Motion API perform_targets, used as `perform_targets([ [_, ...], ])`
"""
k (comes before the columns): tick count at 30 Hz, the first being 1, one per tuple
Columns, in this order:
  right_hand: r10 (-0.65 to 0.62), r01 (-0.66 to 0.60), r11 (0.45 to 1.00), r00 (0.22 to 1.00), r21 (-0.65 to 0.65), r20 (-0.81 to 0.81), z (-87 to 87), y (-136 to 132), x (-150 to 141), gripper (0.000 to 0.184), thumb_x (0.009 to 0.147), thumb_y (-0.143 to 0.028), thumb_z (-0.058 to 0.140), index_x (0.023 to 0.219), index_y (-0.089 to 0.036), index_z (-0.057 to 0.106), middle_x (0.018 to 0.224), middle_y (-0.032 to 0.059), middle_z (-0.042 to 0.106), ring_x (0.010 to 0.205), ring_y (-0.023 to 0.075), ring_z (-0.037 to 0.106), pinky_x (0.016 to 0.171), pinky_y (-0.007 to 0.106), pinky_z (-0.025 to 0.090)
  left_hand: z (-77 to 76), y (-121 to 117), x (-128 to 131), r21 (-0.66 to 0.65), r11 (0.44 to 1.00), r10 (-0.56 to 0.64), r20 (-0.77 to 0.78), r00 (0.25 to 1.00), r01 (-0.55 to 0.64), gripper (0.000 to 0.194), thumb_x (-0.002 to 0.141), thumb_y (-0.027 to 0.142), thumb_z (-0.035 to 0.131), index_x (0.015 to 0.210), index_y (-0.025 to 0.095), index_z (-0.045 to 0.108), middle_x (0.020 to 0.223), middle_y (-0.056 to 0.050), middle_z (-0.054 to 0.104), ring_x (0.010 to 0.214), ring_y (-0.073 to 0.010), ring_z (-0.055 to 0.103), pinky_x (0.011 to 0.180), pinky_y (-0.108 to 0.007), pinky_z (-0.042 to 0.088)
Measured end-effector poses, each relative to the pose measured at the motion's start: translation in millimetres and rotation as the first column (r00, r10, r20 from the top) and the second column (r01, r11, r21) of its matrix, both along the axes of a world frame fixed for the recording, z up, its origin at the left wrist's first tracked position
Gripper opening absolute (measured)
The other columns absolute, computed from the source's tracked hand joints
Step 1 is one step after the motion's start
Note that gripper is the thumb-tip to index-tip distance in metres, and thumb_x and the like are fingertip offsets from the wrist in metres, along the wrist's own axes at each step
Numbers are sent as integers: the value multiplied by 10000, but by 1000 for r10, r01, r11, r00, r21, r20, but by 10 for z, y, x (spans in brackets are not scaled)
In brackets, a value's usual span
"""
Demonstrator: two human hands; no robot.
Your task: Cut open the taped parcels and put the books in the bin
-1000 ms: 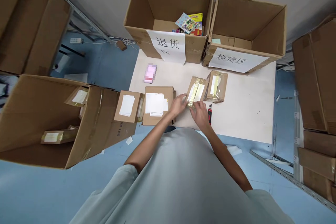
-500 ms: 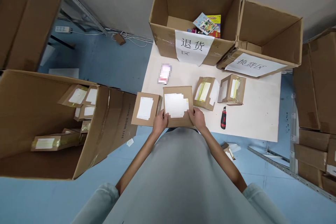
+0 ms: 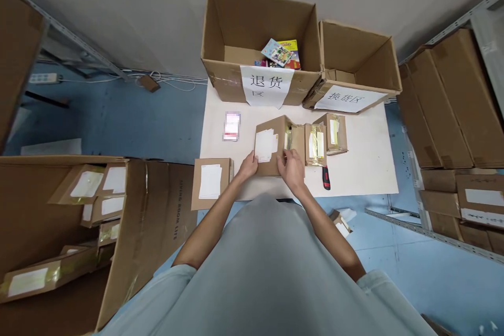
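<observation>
Both hands hold a brown cardboard parcel [image 3: 275, 142] with a white label, tilted up on its edge near the front of the white table [image 3: 366, 168]. My left hand [image 3: 248, 166] grips its lower left corner. My right hand [image 3: 290, 167] is closed on its lower right side. Two smaller taped parcels [image 3: 315, 144] [image 3: 334, 133] stand just right of it. A red and black utility knife [image 3: 325, 178] lies beside my right hand.
A flat labelled parcel [image 3: 210, 182] lies at the table's left front corner. Two open cartons with paper signs [image 3: 262, 42] [image 3: 356, 65] stand at the back, the left one holding colourful books. A large carton of parcels [image 3: 79, 220] sits left; stacked boxes [image 3: 452, 110] right.
Both hands left the small taped parcel, took the flat labelled parcel by its near corners, and have now tipped it up on edge, further back on the table.
</observation>
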State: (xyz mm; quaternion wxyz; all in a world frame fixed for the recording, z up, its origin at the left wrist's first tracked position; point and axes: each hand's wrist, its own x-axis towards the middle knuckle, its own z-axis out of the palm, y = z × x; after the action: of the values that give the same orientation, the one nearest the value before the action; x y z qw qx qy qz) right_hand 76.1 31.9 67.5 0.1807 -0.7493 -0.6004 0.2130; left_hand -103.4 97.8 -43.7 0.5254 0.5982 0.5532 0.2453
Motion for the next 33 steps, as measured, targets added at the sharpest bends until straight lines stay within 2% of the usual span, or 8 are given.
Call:
perform_targets([
  [4,215,-218,975,973,-33,-81,67,60,-134,305,1118,-237,542,1261,-188,807,1282,138,801,1218,309,723,1107,435,574,67,26,353,-55,997,-47,44,998,49,518,999,454,649,1411,157,751,1542,-191,723,1503,-366,642,1323,-545,461],
  [6,224,-224,974,972,19,-63,59,40,-70,341,1125,-245,549,1367,-191,783,1421,145,765,1348,315,681,1202,464,534,128,0,423,-59,998,-32,59,998,35,546,1050,462,588,1483,155,716,1562,-182,714,1452,-344,684,1281,-520,514],
  [9,141,-141,989,990,48,4,-19,-111,285,412,1124,-345,617,1482,-179,738,1599,187,657,1531,349,565,1317,526,442,203,-129,397,-97,995,13,65,998,-7,638,1048,520,641,1573,157,654,1573,-189,702,1314,-336,763,1170,-495,605],
  [12,128,-124,989,991,-81,46,-189,-358,778,694,980,-418,854,1605,-193,656,1760,217,490,1682,430,385,1361,612,369,226,-338,337,-162,987,36,60,998,-26,771,984,522,760,1658,193,580,1540,-169,726,1184,-309,810,1053,-448,664],
  [16,194,-180,963,979,-200,56,-441,-544,1244,805,973,-298,852,1717,-306,543,1854,169,359,1739,449,279,1367,646,336,198,-450,411,-173,982,79,37,996,-72,775,1011,541,721,1686,198,553,1511,-157,743,1138,-288,818,1004,-425,674],
  [19,215,-201,964,975,-171,63,-546,-415,1402,743,1037,-286,758,1737,-344,514,1851,145,373,1730,430,312,1361,628,351,176,-249,576,-135,989,72,31,997,-67,759,1016,537,702,1681,197,568,1499,-157,749,1121,-285,816,1009,-429,670],
  [27,186,-175,976,979,-126,82,-608,325,1758,732,1056,-337,744,1746,-284,505,1820,194,418,1680,441,386,1343,616,365,244,682,1146,-34,997,62,-34,997,-63,649,1002,439,717,1623,263,642,1471,-110,775,1253,-298,760,1110,-461,631],
  [33,96,-96,992,995,-82,-5,-703,528,2229,781,1009,-265,774,1742,-255,505,1790,222,443,1670,434,401,1323,641,386,329,801,1601,-125,987,107,51,993,-100,671,1020,453,692,1636,198,614,1538,-152,731,1233,-286,765,1092,-460,639],
])
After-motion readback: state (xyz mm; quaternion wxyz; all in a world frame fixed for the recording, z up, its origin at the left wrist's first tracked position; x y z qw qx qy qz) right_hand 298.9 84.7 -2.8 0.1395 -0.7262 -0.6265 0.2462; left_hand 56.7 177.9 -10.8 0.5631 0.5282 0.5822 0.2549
